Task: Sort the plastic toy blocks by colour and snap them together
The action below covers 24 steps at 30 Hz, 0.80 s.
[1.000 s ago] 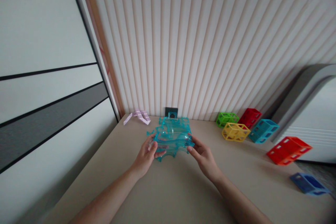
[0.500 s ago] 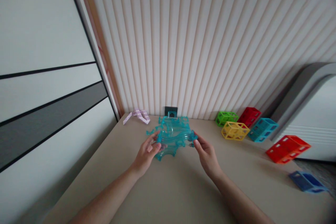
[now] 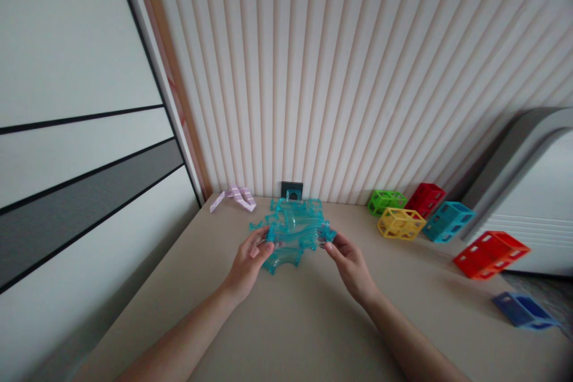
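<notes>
A pale, vertically ribbed wall rises behind a beige bench, and a small black square plate stands at its foot. In front of the plate, towards the person, lies a spread of translucent teal plastic pieces. Nearer than the plate too, over the near part of that spread, is a long, wavy, translucent teal plastic piece, held between two bare hands.

It seems best handled by its ends, with light, even pressure from both sides so the thin, clear plastic neither twists nor slips. Holding it level and a little above the pieces beneath would probably stop its edges catching on them; teal against teal makes the outlines hard to separate, so slow, small movements look wise.

The left hand is narrowed, thumb and fingers around the left end; the right hand has its thumb and fingers closed on the right end. Whether the held piece touches those below, I cannot tell.

Left of the plate lie lilac, striped, folded strips. Well to its right are open-sided plastic blocks in green, yellow, dark red, blue-green, bright red and blue.
</notes>
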Motion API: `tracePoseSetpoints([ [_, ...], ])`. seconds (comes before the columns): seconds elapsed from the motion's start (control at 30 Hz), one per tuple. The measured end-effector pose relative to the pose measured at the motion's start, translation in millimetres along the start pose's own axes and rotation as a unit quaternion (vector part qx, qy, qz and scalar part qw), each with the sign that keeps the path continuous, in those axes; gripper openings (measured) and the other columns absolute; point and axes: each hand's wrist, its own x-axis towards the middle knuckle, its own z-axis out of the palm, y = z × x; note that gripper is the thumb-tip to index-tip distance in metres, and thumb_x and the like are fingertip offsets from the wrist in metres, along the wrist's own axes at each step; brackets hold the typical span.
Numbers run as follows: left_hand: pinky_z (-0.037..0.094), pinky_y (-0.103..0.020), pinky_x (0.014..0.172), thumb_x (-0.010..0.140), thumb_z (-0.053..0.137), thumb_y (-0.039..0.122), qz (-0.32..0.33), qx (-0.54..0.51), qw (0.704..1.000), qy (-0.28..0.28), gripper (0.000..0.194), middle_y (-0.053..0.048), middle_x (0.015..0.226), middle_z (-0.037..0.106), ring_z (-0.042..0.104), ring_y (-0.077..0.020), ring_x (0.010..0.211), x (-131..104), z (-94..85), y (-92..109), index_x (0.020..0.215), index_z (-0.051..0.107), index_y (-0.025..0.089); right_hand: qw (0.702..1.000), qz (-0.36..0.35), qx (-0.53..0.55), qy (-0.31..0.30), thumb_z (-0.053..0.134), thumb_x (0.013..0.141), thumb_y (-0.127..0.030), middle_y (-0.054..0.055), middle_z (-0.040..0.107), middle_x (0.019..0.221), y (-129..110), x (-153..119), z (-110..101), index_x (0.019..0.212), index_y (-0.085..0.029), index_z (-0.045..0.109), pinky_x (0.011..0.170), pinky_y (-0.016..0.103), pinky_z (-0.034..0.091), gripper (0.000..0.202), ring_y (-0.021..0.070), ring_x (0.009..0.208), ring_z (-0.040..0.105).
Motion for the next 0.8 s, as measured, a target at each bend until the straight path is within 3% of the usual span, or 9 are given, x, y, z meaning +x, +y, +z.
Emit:
tracePoseSetpoints([
  [0.23, 0.051, -0.04, 0.098, 0.085, 0.075, 0.038, -0.01, 0.007, 1.0, -0.015, 0.041, -0.01, 0.119, 0.073, 0.072, -0.0255, 0.102, 0, -2.1, -1, 0.122, 0.067, 0.022, 1.0, -0.016, -0.016, 0.013, 0.08, 0.077, -0.052, 0.007, 0.077, 0.104, 4, 1, -4, 0.106, -0.024, 0.076, 0.098, 0.045, 0.048, 0.041, 0.028, 0.1, 0.067],
  [0.5, 0.051, -0.037, 0.098, 0.086, 0.074, 0.04, -0.035, 0.023, 0.999, -0.018, 0.039, -0.01, 0.119, 0.073, 0.072, -0.0243, 0.104, 1, 0.0, -2, 0.118, 0.066, 0.02, 0.997, -0.035, -0.06, 0.023, 0.071, 0.084, -0.057, 0.008, 0.076, 0.109, 17, 3, -14, 0.114, -0.024, 0.073, 0.089, 0.04, 0.053, 0.045, 0.0272, 0.101, 0.067],
  [0.8, 0.053, -0.038, 0.097, 0.082, 0.077, 0.042, -0.066, 0.028, 0.996, -0.045, 0.043, -0.01, 0.118, 0.073, 0.073, -0.0243, 0.101, 1, 1.8, 2, 0.117, 0.064, 0.02, 0.994, -0.044, -0.102, 0.02, 0.068, 0.086, -0.058, 0.007, 0.076, 0.105, 5, 3, -14, 0.113, -0.025, 0.074, 0.089, 0.04, 0.053, 0.043, 0.0273, 0.098, 0.067],
])
